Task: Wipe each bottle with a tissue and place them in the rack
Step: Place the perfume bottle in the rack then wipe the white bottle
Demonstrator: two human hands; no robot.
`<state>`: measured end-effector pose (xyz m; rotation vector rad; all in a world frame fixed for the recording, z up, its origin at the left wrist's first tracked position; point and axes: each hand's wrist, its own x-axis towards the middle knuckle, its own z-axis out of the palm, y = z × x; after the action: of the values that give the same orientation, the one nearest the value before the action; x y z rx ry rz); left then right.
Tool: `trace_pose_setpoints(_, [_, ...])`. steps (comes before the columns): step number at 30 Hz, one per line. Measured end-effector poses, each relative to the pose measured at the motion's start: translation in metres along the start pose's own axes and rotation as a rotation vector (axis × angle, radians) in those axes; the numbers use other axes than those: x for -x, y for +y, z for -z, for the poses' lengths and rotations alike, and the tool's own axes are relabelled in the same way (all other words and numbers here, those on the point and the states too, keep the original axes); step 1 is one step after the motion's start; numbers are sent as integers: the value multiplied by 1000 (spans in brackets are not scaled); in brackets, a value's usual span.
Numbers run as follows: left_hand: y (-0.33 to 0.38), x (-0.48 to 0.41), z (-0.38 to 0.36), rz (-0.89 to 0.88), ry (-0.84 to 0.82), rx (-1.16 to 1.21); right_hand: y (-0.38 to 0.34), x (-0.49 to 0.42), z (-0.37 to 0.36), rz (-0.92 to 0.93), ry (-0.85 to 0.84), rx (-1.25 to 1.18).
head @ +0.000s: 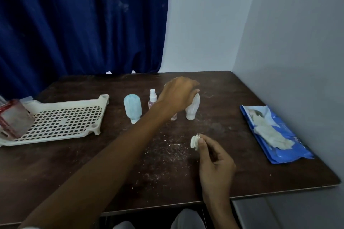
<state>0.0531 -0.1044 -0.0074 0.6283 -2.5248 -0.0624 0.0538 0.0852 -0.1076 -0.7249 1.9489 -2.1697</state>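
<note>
A dark worktop (93,169) carries a white slotted rack (61,121) at its left with a red-tinted container (14,119) standing in it, and a blue tissue packet (275,135) lies at its right. Between them stand a pale blue bottle (132,108), a small spray bottle (152,98) and a white bottle (192,109), whose top the left grip (176,95) curls over. The right grip (214,160) pinches a crumpled tissue (195,142) between thumb and fingertips, nearer the person.
</note>
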Motion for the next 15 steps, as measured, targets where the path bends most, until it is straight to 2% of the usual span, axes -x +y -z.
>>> trace_pose_setpoints(4, [1,0,-4,12,-63,-26,0,0,-1,-6,-6,-4])
trace_pose_setpoints(10, [2,5,-7,-16,-62,63,0,0,1,-10,-20,-18])
trace_pose_setpoints(12, [3,6,-3,-30,-33,76,-1,0,1,-16,-22,-22])
trace_pose_setpoints(15, [3,11,5,-100,95,167,1,0,0,-26,-22,-22])
